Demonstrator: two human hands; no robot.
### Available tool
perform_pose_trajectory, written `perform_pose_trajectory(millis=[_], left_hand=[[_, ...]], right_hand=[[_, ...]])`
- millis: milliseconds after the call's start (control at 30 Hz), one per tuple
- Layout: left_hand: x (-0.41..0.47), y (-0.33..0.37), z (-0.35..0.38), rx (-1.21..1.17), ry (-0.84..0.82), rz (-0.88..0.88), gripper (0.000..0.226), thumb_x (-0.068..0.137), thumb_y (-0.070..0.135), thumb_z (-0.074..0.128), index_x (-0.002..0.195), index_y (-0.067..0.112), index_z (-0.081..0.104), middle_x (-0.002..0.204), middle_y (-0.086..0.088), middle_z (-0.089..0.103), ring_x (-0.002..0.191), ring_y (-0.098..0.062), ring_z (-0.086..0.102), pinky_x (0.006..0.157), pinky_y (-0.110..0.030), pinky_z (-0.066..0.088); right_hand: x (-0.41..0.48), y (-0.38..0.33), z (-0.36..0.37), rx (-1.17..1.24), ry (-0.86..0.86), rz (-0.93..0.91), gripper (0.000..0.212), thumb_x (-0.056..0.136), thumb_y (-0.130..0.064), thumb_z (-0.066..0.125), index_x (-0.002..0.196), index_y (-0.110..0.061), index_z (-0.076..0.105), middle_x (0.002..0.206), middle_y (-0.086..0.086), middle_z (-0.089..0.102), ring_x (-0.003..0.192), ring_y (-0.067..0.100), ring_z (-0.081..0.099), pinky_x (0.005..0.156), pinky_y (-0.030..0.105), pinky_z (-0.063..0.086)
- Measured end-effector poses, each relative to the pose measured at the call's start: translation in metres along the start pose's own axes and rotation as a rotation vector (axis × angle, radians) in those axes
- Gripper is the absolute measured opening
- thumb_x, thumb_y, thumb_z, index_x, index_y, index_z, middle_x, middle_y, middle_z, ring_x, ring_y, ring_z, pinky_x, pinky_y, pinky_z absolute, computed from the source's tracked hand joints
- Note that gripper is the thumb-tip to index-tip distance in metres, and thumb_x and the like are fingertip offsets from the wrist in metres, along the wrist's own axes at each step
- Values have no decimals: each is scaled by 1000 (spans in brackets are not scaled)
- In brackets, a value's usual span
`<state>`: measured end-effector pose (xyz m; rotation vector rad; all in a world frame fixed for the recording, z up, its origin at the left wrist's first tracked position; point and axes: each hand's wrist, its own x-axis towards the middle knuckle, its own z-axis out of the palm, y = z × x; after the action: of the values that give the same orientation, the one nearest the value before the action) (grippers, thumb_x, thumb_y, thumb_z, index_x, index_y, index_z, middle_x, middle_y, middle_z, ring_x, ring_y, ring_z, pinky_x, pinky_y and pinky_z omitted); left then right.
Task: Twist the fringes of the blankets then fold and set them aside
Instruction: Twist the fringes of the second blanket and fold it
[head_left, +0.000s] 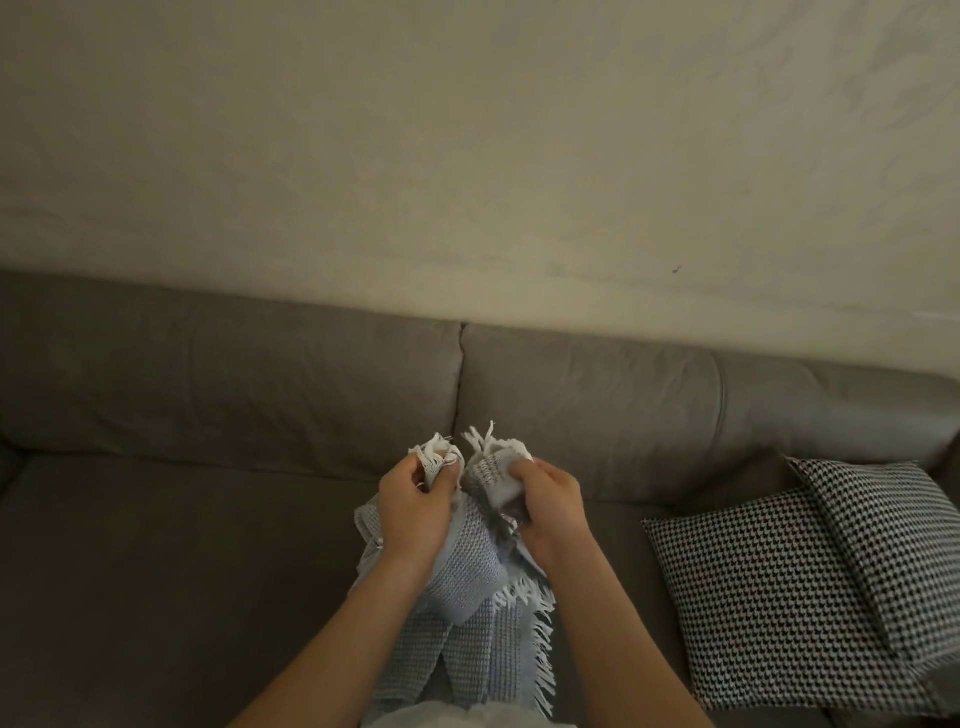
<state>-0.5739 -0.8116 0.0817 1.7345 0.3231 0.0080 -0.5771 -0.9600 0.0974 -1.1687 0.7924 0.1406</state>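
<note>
A pale blue-grey woven blanket (470, 577) with white fringes hangs bunched in front of me, above a grey sofa. My left hand (415, 504) is closed on one bunched edge of it, white fringe ends (439, 449) poking out above the fingers. My right hand (545, 506) grips the neighbouring bunch, with more fringe (485, 439) sticking up. The two hands are close together, almost touching. Another fringed edge (537, 639) hangs down the blanket's right side, between my forearms.
The grey sofa (182, 571) stretches across the view, its back cushions (597, 410) against a plain pale wall (467, 156). Two black-and-white houndstooth cushions (779, 597) lie on the seat to the right, one overlapping the other.
</note>
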Motion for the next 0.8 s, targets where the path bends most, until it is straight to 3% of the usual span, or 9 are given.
perform_pose_trajectory(millis=[67, 167, 267, 367, 533, 600, 667, 733, 800], left_hand=[[1, 3, 0, -15, -6, -15, 9, 95, 14, 77, 94, 22, 78, 87, 9, 80, 83, -4, 76, 79, -29, 61], [1, 5, -1, -25, -25, -48, 11, 92, 12, 80, 98, 20, 79, 88, 9, 81, 84, -4, 76, 74, -25, 61], [1, 2, 0, 38, -16, -69, 12, 88, 19, 85, 92, 11, 76, 83, -1, 79, 79, -16, 76, 67, -32, 62], [0, 0, 1, 108, -16, -69, 17, 86, 22, 86, 88, 10, 74, 80, 0, 77, 73, -12, 73, 65, -35, 59], [-2, 3, 5, 146, -72, -21, 20, 86, 23, 87, 83, 10, 72, 73, -1, 73, 60, -4, 65, 54, -15, 46], [-2, 3, 7, 125, -124, -23, 30, 84, 26, 89, 83, 3, 70, 73, -9, 72, 62, -11, 64, 55, -26, 50], [-2, 3, 6, 77, -186, -52, 14, 84, 20, 87, 88, 12, 77, 78, -3, 78, 75, -17, 75, 66, -36, 61], [-3, 4, 5, 48, -208, -77, 14, 84, 13, 87, 94, 20, 80, 85, 2, 81, 84, -17, 78, 73, -35, 65], [-1, 1, 4, 25, -203, -118, 26, 83, 11, 88, 103, 22, 77, 95, 2, 81, 90, -13, 78, 77, -29, 64]], right_hand=[[7, 4, -3, 27, 48, -59, 18, 99, -6, 62, 94, 10, 69, 88, 25, 74, 77, 34, 70, 78, 48, 60], [10, 6, -6, -118, 138, -198, 40, 96, -23, 65, 81, 13, 58, 71, 15, 58, 67, 25, 54, 63, 41, 49], [10, 3, -8, -314, 276, -360, 53, 98, -29, 65, 53, -12, 42, 52, 2, 37, 52, 18, 34, 56, 35, 35], [10, -1, -8, -408, 353, -399, 57, 95, -41, 70, 50, -18, 42, 46, -3, 37, 46, 13, 34, 53, 33, 37], [-7, -6, -8, -385, 31, -274, 24, 92, -26, 81, 76, -9, 80, 65, 14, 73, 54, 13, 62, 50, 27, 50], [-13, -4, -7, -368, -151, -241, 22, 94, -8, 73, 73, -2, 76, 64, 19, 71, 56, 19, 62, 49, 26, 49], [-13, 1, -8, -360, -263, -211, 28, 95, -1, 65, 68, 3, 67, 62, 18, 63, 54, 20, 59, 52, 26, 49], [-9, 4, -9, -305, -296, -158, 21, 95, -1, 64, 78, 11, 68, 71, 24, 61, 62, 27, 60, 61, 33, 52], [-5, 7, -8, -251, -306, -123, 12, 95, 0, 65, 91, 3, 76, 85, 34, 67, 74, 37, 64, 74, 47, 55]])
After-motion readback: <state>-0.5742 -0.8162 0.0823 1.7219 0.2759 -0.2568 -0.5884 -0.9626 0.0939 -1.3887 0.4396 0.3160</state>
